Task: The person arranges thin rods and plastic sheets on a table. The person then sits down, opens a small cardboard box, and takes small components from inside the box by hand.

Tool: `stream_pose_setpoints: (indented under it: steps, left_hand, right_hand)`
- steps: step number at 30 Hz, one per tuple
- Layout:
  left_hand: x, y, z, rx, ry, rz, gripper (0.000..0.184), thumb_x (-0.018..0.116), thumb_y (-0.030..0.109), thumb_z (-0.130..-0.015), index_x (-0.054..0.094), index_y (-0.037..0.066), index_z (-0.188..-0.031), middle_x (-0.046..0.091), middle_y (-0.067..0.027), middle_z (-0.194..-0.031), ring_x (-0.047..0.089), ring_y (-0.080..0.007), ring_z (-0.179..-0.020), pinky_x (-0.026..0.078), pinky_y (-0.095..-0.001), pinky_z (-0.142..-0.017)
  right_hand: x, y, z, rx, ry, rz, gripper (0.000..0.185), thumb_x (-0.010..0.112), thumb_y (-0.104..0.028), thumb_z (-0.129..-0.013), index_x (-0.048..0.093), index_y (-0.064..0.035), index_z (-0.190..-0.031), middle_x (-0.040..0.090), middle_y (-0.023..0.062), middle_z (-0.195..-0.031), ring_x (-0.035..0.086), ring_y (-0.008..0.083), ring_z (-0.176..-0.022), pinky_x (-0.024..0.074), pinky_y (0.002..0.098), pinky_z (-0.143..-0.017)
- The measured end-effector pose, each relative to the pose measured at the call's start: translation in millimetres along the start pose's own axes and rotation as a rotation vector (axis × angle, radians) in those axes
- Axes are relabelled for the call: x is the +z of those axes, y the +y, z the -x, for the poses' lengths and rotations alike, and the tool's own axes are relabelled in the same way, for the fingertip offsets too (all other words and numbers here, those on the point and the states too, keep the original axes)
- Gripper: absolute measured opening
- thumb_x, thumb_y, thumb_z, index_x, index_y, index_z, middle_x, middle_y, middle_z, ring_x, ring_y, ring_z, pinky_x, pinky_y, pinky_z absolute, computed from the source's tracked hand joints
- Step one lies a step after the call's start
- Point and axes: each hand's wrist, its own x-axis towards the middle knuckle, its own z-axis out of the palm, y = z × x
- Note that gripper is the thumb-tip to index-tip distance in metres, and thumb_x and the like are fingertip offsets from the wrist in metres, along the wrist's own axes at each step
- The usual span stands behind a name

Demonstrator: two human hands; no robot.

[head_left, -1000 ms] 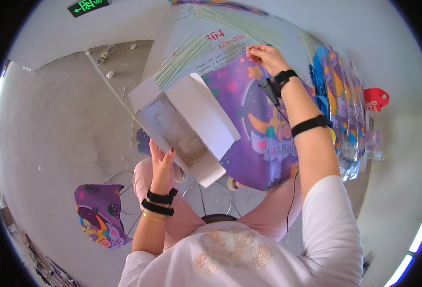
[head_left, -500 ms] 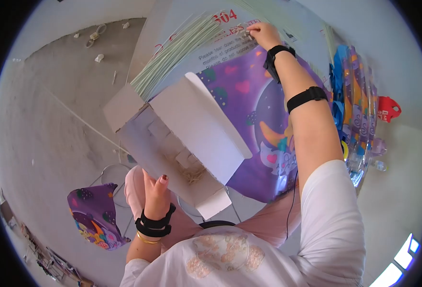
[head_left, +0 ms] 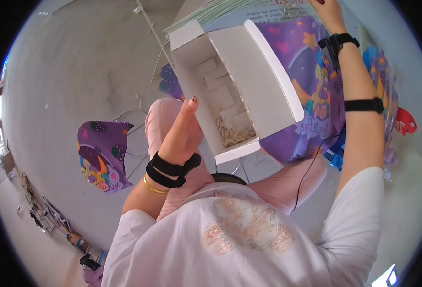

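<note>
My left hand [head_left: 184, 129] is at the near left side of an open white cardboard box [head_left: 261, 71], thumb up along its outer wall. Its other fingers are hidden behind the box, which it grips. Inside, at the near end, lies a heap of short pale stick-like pieces [head_left: 235, 136]. At the top edge of the view, my right hand [head_left: 329, 15] is partly cut off, fingers bent together. Whatever is between them cannot be made out. Under that hand and the box spreads a purple printed plastic sheet [head_left: 311, 52]. Long pale green strands [head_left: 215, 13] fan out beyond the box.
A stool with a purple printed cover [head_left: 103, 158] stands on the floor at left. Wrapped purple and blue packages [head_left: 380, 71] lie at right, beside a red item [head_left: 404, 122]. A thin black cable [head_left: 309, 167] hangs from my right wrist across my leg.
The view has shifted, and the box now shows more of its inside and the pale pieces. My right hand appears farther up and right, at the frame's edge. My left hand stays at the box.
</note>
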Motion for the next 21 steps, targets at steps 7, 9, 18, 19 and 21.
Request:
stream_pose_setpoints:
  steps: [7,9,18,19,21]
  left_hand:
    - [-3,-18,50,-0.172,-0.158,-0.091,0.059,0.055,0.045,-0.094,0.039,0.01,-0.138,0.051,-0.0016,-0.128,0.049,-0.0135,-0.111,0.038,-0.0295,-0.093]
    - [-9,-24,64,-0.164,-0.185,-0.168,0.059,0.055,0.047,-0.093,0.037,0.013,-0.139,0.052,0.0033,-0.12,0.05,-0.0057,-0.099,0.039,-0.0223,-0.081]
    - [-12,-41,108,-0.079,-0.179,-0.35,0.075,0.067,0.036,-0.089,0.025,0.011,-0.146,0.053,0.0028,-0.1,0.042,-0.0041,-0.074,0.034,-0.02,-0.066]
    - [-9,-42,114,-0.081,-0.188,-0.358,0.075,0.067,0.036,-0.089,0.025,0.011,-0.146,0.053,0.0028,-0.1,0.042,-0.0041,-0.074,0.034,-0.02,-0.066]
    - [-2,-44,123,-0.009,-0.19,-0.495,0.056,0.058,0.043,-0.094,0.038,0.014,-0.138,0.053,0.0069,-0.115,0.047,-0.0008,-0.093,0.037,-0.0187,-0.073]
  right_hand:
    - [-87,-114,99,-0.033,-0.153,-0.202,0.011,0.066,-0.011,-0.086,0.064,-0.0001,-0.085,0.065,0.0048,-0.07,0.059,0.0109,-0.063,0.0466,0.0266,-0.058]
    - [-112,-142,130,0.022,-0.311,-0.485,0.009,0.064,-0.013,-0.09,0.066,-0.0054,-0.093,0.065,0.0032,-0.072,0.06,0.0096,-0.065,0.049,0.0264,-0.06]
    - [-173,-265,270,-0.226,-0.711,-0.458,0.013,0.058,-0.003,-0.082,0.063,-0.0004,-0.093,0.063,0.0128,-0.087,0.062,0.0262,-0.079,0.0485,0.0341,-0.075]
    - [-173,-270,285,-0.304,-0.744,-0.425,0.016,0.056,-0.001,-0.081,0.063,-0.0002,-0.095,0.063,0.0122,-0.09,0.061,0.0266,-0.082,0.0484,0.0346,-0.074]
    - [-173,-281,307,-0.374,-0.832,-0.343,0.02,0.054,0.003,-0.078,0.063,-0.0004,-0.096,0.061,0.013,-0.094,0.06,0.0318,-0.088,0.0487,0.0383,-0.076]
